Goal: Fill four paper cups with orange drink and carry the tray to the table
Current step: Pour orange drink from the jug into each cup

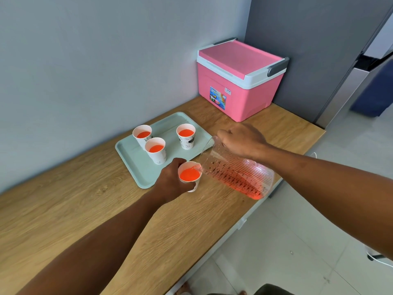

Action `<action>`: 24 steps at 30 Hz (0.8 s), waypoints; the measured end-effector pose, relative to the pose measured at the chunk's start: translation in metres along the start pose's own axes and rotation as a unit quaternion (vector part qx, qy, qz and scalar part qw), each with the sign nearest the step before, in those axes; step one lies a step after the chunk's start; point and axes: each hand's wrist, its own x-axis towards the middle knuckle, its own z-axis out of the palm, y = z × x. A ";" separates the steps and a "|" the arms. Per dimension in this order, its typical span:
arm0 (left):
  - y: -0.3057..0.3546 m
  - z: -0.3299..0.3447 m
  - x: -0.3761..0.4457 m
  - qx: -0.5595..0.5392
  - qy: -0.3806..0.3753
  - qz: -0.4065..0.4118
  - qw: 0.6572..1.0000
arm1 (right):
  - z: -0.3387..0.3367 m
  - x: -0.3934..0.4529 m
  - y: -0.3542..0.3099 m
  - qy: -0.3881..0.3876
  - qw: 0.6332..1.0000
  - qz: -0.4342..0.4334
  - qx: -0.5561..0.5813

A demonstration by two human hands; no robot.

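Note:
A pale green tray [131, 158] lies on the wooden counter [85, 209] with three paper cups on it, each holding orange drink: one at the back left [142, 135], one in front of it [155, 149], one at the right [186, 136]. My left hand [172, 179] grips a fourth paper cup [190, 175] at the tray's near right corner. My right hand [240, 140] holds a clear ribbed measuring jug [236, 173] tilted left, its spout at the cup's rim, orange drink running into the cup. Drink is still in the jug.
A pink cooler box [238, 81] with a white rim stands at the counter's back right against a grey fridge side [308, 50]. The counter's front edge [244, 222] runs diagonally, with tiled floor [308, 231] to the right.

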 end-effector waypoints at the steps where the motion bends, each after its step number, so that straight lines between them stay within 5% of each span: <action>1: 0.001 -0.001 0.001 -0.001 0.003 0.000 1.000 | -0.001 0.000 0.001 0.002 1.000 0.010 0.018; 13: 0.017 -0.031 0.020 0.012 0.035 -0.005 0.999 | -0.003 0.007 0.030 0.003 0.955 0.143 0.259; 24: 0.049 -0.104 0.080 0.030 0.064 -0.020 0.997 | 0.006 0.008 0.049 0.044 0.930 0.180 0.317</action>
